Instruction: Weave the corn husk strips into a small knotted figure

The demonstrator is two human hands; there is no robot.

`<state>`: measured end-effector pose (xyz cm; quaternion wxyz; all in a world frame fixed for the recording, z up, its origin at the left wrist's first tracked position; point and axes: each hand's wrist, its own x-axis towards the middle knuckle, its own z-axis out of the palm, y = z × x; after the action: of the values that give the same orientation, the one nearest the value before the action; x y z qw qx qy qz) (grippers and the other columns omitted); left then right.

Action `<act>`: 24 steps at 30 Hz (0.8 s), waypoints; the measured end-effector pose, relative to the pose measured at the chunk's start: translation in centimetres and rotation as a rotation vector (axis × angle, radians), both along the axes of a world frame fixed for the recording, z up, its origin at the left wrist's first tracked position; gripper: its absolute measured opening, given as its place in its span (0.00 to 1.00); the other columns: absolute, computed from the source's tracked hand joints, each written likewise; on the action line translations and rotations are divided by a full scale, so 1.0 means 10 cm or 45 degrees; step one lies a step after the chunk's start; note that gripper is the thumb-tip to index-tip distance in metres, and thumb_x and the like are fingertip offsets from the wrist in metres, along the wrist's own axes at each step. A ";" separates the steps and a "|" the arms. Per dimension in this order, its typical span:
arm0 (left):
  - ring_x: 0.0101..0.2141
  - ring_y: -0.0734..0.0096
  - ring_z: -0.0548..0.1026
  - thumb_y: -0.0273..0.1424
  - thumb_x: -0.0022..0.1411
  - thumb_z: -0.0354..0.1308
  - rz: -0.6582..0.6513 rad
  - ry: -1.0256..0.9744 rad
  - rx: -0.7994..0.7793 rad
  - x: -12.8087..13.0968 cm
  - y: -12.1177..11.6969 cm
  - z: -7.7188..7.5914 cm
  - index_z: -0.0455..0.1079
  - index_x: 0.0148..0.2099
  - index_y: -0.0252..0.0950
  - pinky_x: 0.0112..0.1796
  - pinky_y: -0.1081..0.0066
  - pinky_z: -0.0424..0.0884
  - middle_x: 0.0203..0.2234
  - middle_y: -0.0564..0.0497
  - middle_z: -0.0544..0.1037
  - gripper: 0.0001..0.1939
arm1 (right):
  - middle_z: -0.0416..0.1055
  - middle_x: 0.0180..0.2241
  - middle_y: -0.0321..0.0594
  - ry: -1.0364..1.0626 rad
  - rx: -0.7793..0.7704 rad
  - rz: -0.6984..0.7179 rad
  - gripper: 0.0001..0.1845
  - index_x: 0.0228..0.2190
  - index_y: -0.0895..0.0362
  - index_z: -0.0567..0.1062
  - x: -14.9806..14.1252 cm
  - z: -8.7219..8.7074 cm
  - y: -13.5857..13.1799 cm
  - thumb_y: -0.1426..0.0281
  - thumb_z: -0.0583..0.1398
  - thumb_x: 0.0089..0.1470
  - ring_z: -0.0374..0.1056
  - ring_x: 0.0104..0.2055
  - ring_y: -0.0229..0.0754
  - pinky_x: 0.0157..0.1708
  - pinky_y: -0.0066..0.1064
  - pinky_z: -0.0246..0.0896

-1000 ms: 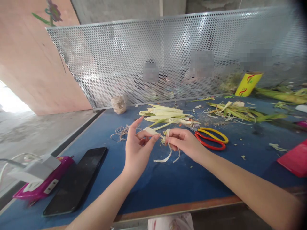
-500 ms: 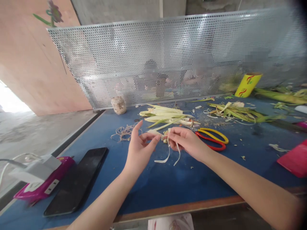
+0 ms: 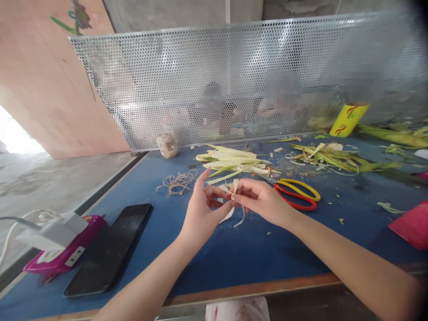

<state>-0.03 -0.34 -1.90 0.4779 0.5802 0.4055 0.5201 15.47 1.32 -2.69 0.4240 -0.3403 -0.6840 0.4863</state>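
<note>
My left hand [image 3: 202, 209] pinches a pale husk strip [image 3: 236, 184] between thumb and fingertips, its index finger raised. Against it, my right hand [image 3: 262, 199] grips the same strip, and the two sets of fingertips meet. Loose strip ends stick up above the fingers and dangle below them. How the strip loops or crosses is hidden by the fingers. Just beyond the hands lies a pile of pale green husk leaves [image 3: 230, 157]. Scissors [image 3: 297, 195] with one yellow and one red handle rest beside my right hand. Left of my hands sits a tangle of thin string [image 3: 177, 183].
A black phone [image 3: 110, 249] and a magenta power strip [image 3: 65, 254] with a white plug lie at left. Farther back are a wrapped lump [image 3: 167, 146], a yellow roll [image 3: 349, 119] and more husks [image 3: 334, 158]. A perforated metal screen [image 3: 187, 67] borders the table; people sit behind it.
My left hand has moved right and up against my right fingertips. The dangling strip ends have shifted, and one end now stands up above the fingers. The view has shifted slightly.
</note>
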 end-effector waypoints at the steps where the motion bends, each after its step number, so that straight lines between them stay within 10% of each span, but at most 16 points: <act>1: 0.30 0.71 0.72 0.26 0.46 0.63 -0.006 0.004 0.011 0.00 0.00 -0.01 0.44 0.61 0.35 0.33 0.69 0.70 0.24 0.56 0.70 0.44 | 0.68 0.26 0.34 -0.007 0.003 0.002 0.05 0.28 0.57 0.68 0.00 0.00 0.00 0.67 0.58 0.51 0.63 0.25 0.32 0.22 0.23 0.55; 14: 0.27 0.72 0.72 0.26 0.49 0.59 -0.017 0.273 -0.014 -0.05 0.02 0.00 0.43 0.61 0.33 0.33 0.68 0.69 0.23 0.56 0.72 0.41 | 0.66 0.25 0.33 -0.386 0.424 -0.233 0.04 0.28 0.55 0.64 0.00 -0.07 -0.01 0.71 0.53 0.54 0.60 0.24 0.33 0.24 0.25 0.52; 24: 0.25 0.75 0.72 0.23 0.47 0.61 -0.112 -0.014 -0.095 -0.02 0.01 -0.03 0.46 0.59 0.37 0.26 0.73 0.70 0.27 0.55 0.70 0.40 | 0.61 0.18 0.30 -0.042 0.058 -0.068 0.11 0.28 0.57 0.69 0.03 -0.06 0.05 0.64 0.53 0.55 0.55 0.17 0.30 0.16 0.22 0.49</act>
<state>-0.22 -0.26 -2.18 0.5237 0.5763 0.3960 0.4866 15.72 1.84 -3.30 0.4330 -0.3568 -0.6925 0.4535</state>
